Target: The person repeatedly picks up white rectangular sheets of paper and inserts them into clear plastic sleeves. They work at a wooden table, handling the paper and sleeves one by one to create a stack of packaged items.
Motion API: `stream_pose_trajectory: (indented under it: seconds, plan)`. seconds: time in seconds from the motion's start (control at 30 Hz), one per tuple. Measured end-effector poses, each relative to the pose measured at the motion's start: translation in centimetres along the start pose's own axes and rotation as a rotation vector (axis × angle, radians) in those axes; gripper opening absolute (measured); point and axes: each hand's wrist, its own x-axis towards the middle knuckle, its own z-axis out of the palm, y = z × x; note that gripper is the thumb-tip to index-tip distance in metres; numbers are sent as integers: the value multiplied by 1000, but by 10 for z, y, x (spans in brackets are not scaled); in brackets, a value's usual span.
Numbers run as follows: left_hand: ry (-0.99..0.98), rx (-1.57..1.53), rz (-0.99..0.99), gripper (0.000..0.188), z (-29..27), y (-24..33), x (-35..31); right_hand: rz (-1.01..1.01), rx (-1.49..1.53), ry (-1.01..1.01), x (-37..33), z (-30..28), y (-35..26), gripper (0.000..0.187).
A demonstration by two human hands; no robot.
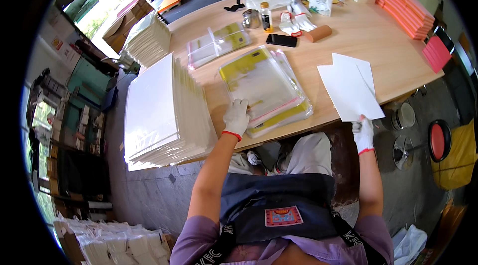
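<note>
My left hand (pixel 236 117), in a white glove with a red cuff, is at the near left edge of a loose pile of clear plastic bags (pixel 269 83) with yellow-green printing. Its fingers are curled on the edge of the top bag. My right hand (pixel 363 134), gloved the same way, grips the near edge of a white sheet (pixel 346 88), thumb on top. A second white sheet (pixel 366 69) lies overlapped with it at the table's right side. To the left of my left hand rises a tall stack of plastic-wrapped white sheets (pixel 152 108).
Further back on the table (pixel 348 31) lie a tied bundle of bags (pixel 219 46), a phone (pixel 282 40), a bottle (pixel 266 18), a metal jar (pixel 251 19), spare gloves (pixel 294 21) and a brown roll (pixel 318 33). Orange-pink slabs (pixel 398 3) line the far right. A stool (pixel 439 140) stands right.
</note>
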Motion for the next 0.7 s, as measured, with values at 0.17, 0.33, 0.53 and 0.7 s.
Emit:
stream_pose_trajectory:
  seconds: [0.17, 0.33, 0.53, 0.7]
  plan:
    - [67, -138, -85, 16, -1, -21, -13, 45, 95, -94, -81, 46, -32, 31]
    - [113, -353, -133, 15, -7, -21, -13, 409, -76, -560, -136, 52, -30, 46]
    - [94, -527, 82, 20, -16, -16, -9, 394, 20, -311, -153, 57, 17, 41]
    - [58, -675, 205, 26, -14, -22, -8, 427, 142, -289, -159, 56, 34, 28]
